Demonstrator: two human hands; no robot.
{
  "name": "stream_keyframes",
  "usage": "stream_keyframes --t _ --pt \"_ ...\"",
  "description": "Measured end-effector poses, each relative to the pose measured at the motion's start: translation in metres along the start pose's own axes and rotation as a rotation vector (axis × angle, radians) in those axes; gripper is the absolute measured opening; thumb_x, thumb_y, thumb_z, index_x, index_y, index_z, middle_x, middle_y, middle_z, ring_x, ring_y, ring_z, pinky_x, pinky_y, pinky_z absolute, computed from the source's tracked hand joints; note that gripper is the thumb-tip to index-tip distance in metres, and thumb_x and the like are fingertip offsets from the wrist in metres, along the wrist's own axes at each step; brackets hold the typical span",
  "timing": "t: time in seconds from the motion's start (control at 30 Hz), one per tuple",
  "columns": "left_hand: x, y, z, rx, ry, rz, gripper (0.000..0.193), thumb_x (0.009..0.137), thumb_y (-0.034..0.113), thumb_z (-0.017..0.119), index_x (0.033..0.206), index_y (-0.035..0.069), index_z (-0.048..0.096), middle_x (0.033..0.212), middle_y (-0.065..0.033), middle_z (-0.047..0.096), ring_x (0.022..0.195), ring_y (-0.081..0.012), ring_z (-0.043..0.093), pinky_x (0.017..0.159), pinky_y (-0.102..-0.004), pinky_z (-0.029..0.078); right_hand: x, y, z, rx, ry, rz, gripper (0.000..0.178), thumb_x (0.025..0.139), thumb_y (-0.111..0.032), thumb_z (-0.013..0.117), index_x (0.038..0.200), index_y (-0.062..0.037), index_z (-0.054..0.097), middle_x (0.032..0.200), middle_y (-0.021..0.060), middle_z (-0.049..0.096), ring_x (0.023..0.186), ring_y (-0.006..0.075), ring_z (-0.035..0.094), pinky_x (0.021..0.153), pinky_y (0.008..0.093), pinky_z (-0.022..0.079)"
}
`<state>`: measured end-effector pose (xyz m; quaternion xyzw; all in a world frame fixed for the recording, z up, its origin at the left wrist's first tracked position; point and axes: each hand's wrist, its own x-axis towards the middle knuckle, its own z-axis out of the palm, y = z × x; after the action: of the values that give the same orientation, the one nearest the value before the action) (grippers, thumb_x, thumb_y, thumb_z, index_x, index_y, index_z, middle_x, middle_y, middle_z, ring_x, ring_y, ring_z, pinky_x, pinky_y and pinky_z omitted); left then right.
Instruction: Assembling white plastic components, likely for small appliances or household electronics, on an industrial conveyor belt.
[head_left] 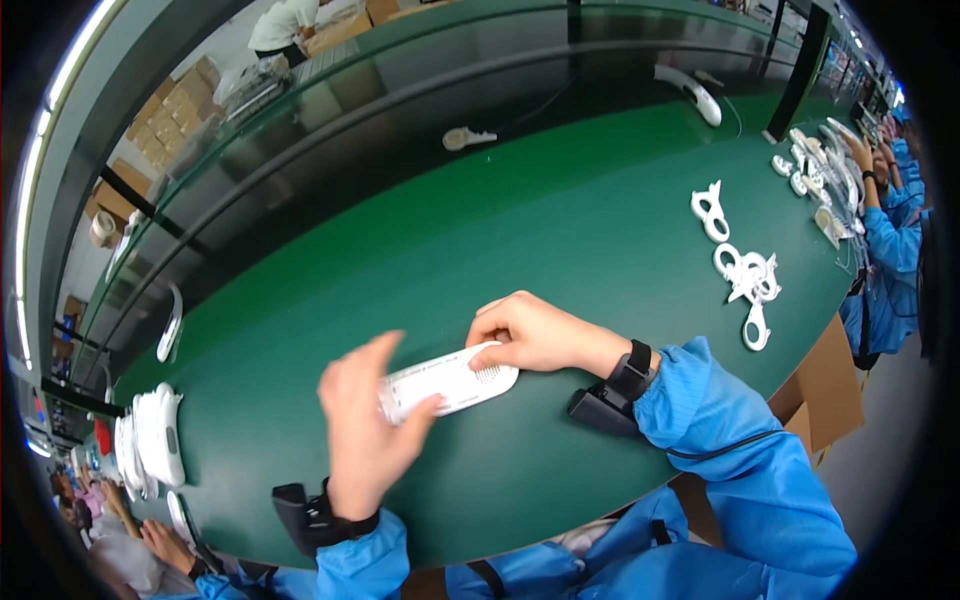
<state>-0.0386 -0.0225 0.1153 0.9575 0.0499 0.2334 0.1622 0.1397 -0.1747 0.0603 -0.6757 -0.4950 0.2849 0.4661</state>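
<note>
A white oblong plastic housing (448, 383) with a small grille near one end lies on the green table (560, 230). My right hand (533, 334) presses on its right end, fingers curled over the edge. My left hand (366, 424), blurred, grips its left end with thumb and fingers. Both wrists carry black bands with small black units, and both arms are in blue sleeves.
A stack of white housings (158, 436) stands at the left table edge. White ring-shaped plastic parts (748, 280) lie to the right. Other people in blue sleeves work at the far right (890, 210) and lower left (165, 545). Cardboard boxes sit beyond the table.
</note>
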Motion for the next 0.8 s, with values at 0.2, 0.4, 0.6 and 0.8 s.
stream_keyframes --t 0.2,0.4,0.6,0.8 --pt "-0.046 -0.089 0.029 -0.103 0.281 -0.305 0.03 0.084 0.009 0.063 0.112 0.0 0.056 0.106 -0.0154 0.056 0.1 -0.0325 0.052 0.09 -0.0421 0.04 0.059 0.028 -0.035 0.168 0.436 0.213 0.021 0.088 -0.01 0.065 0.102 0.0046 0.066 0.074 0.0056 0.065 0.045 0.0051 0.05 0.041 0.0222 0.04" --pt "-0.023 -0.076 0.051 0.015 0.113 -0.336 0.037 0.079 0.015 0.068 0.113 0.007 0.057 0.111 -0.0132 0.055 0.109 -0.0325 0.049 0.097 -0.0429 0.035 0.084 0.063 -0.079 0.088 0.737 0.266 0.036 0.086 -0.003 0.064 0.122 0.0012 0.059 0.088 0.0065 0.064 0.059 0.0093 0.058 0.048 0.0247 0.051" --pt "-0.038 -0.079 0.033 0.036 0.078 -0.391 0.036 0.071 0.008 0.068 0.104 0.006 0.057 0.117 -0.0143 0.051 0.114 -0.0342 0.044 0.097 -0.0474 0.034 0.077 0.064 -0.071 0.044 0.678 0.036 0.033 0.079 0.002 0.063 0.112 -0.0003 0.061 0.115 0.0187 0.049 0.082 0.0257 0.064 0.077 0.0336 0.054" --pt "-0.025 -0.075 0.053 0.051 0.048 -0.197 0.036 0.068 0.005 0.06 0.103 0.004 0.055 0.117 -0.0172 0.05 0.113 -0.0371 0.044 0.096 -0.0475 0.035 -0.049 0.03 -0.145 -0.631 0.703 0.157 0.021 0.082 -0.008 0.061 0.102 -0.0031 0.063 0.106 0.0144 0.056 0.096 0.0334 0.059 0.084 0.0372 0.051"
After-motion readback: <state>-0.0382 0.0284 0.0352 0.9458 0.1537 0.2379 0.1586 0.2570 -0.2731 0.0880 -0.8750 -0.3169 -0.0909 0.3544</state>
